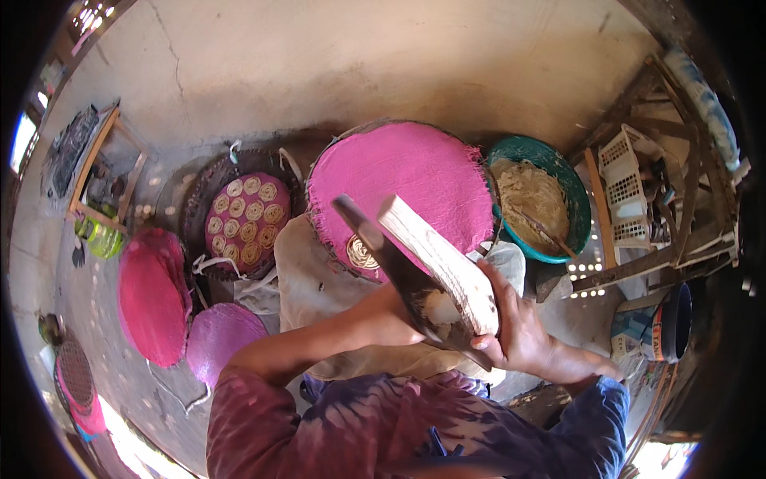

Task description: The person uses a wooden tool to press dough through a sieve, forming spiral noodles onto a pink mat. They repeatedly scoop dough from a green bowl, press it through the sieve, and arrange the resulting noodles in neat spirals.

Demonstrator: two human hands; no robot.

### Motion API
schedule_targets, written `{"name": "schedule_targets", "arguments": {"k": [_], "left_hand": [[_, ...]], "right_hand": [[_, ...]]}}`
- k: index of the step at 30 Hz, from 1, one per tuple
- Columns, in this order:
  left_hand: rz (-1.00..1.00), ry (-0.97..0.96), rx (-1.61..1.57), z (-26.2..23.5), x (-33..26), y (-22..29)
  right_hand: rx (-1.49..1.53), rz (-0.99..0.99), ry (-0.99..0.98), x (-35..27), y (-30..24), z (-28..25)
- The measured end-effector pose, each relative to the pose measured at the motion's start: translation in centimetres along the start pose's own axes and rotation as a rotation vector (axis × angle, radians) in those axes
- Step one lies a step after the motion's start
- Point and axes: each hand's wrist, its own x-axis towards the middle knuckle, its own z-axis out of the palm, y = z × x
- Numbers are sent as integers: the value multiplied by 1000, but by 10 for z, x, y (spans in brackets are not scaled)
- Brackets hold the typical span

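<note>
I hold a two-part wooden press over my lap. Its dark lower half (391,266) and pale upper half (435,254) lie at a narrow angle, with whitish dough (440,308) between them. My left hand (401,318) is closed on the dark half, most of its fingers hidden behind the wood. Around the near end of the pale half my right hand (517,329) is wrapped, thumb toward me. Just beyond rests a large round frame covered in pink cloth (403,172). One coil of dough strands (362,252) lies at its near left edge.
At left, a dark basket (191,209) holds a pink cloth round with several dough coils (254,211). Two pink cloth-covered rounds (155,297) lean nearer. On the right are a green basin (586,209) of dough with a stick (544,231), a wooden rack (688,215) and a bucket (678,321).
</note>
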Motion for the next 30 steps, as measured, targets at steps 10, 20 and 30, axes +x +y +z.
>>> {"name": "schedule_targets", "arguments": {"k": [10, 20, 30], "left_hand": [[313, 68, -456, -79, 43, 17], [302, 284, -1729, -117, 138, -95], [633, 289, -1726, -123, 120, -158]], "right_hand": [[1430, 417, -715, -9, 57, -24], [1223, 873, -512, 53, 87, -27], [678, 802, -466, 88, 63, -20]]}}
